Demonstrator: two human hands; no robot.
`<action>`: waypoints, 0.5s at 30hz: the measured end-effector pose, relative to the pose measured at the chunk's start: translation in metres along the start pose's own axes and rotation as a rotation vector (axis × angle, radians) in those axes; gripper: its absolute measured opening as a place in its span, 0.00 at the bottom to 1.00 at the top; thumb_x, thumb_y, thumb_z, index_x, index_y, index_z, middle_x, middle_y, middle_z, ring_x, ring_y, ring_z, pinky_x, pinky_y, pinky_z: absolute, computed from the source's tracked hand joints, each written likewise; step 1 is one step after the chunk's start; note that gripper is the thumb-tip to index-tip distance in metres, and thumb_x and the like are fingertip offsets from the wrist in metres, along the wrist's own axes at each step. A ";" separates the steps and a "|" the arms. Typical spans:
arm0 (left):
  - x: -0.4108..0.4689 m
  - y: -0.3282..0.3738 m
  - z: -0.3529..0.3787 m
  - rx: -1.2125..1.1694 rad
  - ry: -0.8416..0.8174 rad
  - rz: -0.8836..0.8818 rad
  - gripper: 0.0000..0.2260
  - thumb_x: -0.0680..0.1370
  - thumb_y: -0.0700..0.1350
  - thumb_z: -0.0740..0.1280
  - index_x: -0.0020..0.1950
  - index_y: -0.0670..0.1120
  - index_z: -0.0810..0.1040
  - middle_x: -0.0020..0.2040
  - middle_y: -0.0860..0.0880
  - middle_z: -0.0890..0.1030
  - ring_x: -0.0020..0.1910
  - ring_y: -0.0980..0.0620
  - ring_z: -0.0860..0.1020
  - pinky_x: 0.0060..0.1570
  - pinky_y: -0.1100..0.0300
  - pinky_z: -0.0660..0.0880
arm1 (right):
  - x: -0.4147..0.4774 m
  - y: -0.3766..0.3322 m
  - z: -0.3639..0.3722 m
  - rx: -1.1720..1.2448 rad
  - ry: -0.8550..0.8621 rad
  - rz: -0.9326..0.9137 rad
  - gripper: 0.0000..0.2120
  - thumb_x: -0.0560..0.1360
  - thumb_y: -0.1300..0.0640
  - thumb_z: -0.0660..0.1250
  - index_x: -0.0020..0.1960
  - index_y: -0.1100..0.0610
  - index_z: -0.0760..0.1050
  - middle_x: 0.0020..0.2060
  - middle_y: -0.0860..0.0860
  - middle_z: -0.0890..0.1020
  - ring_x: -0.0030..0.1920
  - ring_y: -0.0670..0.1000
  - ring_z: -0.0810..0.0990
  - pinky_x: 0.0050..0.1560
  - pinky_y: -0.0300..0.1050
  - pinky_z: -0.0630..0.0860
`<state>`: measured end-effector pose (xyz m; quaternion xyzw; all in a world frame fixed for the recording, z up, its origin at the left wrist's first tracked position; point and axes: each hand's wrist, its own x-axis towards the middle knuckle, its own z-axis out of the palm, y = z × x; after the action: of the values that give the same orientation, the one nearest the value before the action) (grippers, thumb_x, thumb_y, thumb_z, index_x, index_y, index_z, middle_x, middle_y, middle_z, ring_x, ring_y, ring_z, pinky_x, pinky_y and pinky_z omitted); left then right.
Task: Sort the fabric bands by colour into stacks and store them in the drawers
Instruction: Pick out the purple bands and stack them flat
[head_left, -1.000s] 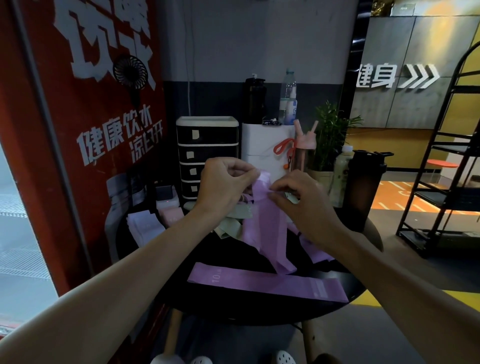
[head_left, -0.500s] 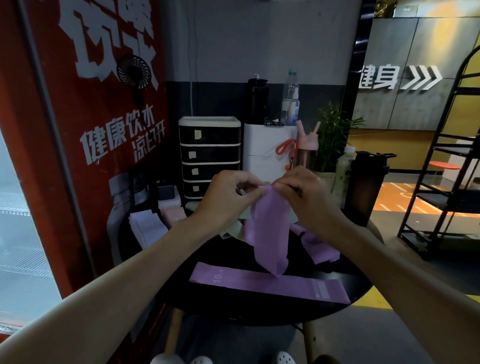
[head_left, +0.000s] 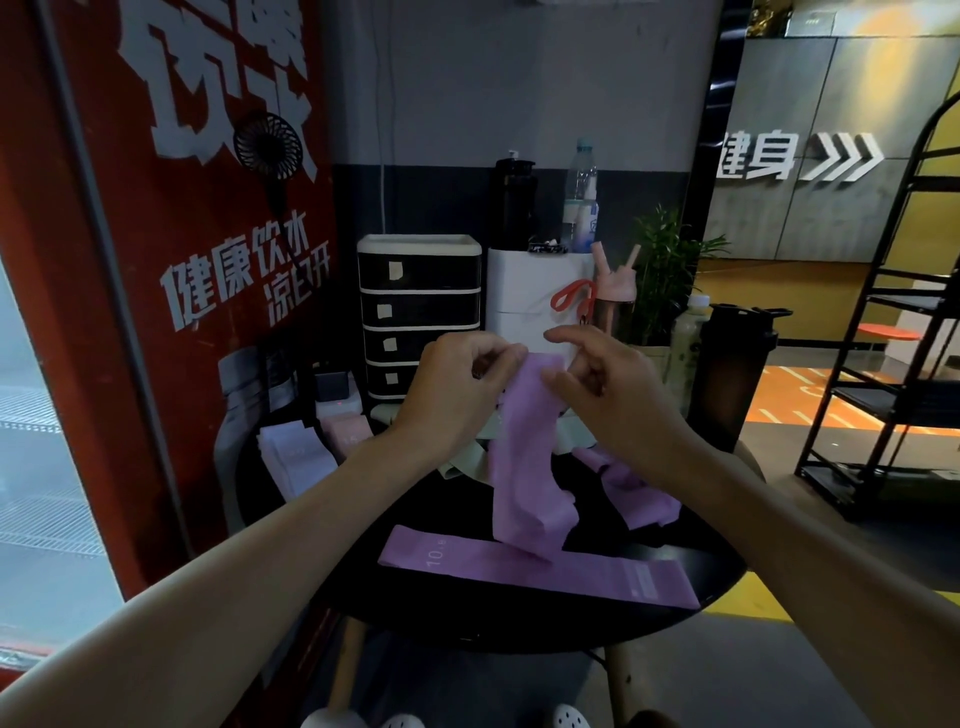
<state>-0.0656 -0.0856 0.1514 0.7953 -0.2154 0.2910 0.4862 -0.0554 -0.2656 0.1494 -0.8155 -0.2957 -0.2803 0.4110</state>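
Black table (head_left: 519, 618): our left hand (head_left: 457, 389) pinches the hanging purple band (head_left: 524, 467), right hand (head_left: 602, 384) seemingly half-open at its top; we'd square the edges, then lay it on the flat band (head_left: 540, 569).

You hold a plain lilac band (head_left: 524, 457); a second lilac band (head_left: 535, 569), printed white, lies on the black table (head_left: 498, 618). The drawers (head_left: 418, 314) are black with cream trim, and the wall (head_left: 171, 249) is red with white lettering.
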 end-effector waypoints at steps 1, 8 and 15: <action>0.000 0.000 0.000 -0.002 -0.002 0.000 0.12 0.81 0.45 0.66 0.40 0.42 0.83 0.34 0.46 0.82 0.37 0.45 0.80 0.41 0.43 0.80 | 0.000 -0.001 -0.001 0.047 -0.025 0.019 0.12 0.78 0.59 0.66 0.61 0.55 0.76 0.26 0.47 0.74 0.30 0.43 0.72 0.36 0.35 0.74; -0.004 0.008 0.003 -0.101 -0.103 0.010 0.11 0.81 0.43 0.67 0.43 0.40 0.84 0.36 0.49 0.83 0.36 0.51 0.81 0.40 0.53 0.80 | 0.008 -0.019 -0.005 0.352 0.049 0.192 0.11 0.80 0.65 0.62 0.42 0.64 0.80 0.31 0.51 0.82 0.31 0.42 0.78 0.35 0.32 0.73; -0.001 0.006 0.007 -0.311 -0.172 -0.228 0.11 0.84 0.44 0.61 0.61 0.45 0.80 0.54 0.46 0.83 0.51 0.53 0.81 0.54 0.55 0.78 | 0.022 -0.021 -0.014 0.463 0.090 0.268 0.09 0.73 0.71 0.68 0.43 0.58 0.75 0.26 0.46 0.74 0.27 0.44 0.71 0.29 0.36 0.70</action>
<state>-0.0684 -0.0948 0.1520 0.7518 -0.2072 0.1284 0.6127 -0.0588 -0.2615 0.1822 -0.7185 -0.2230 -0.1843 0.6325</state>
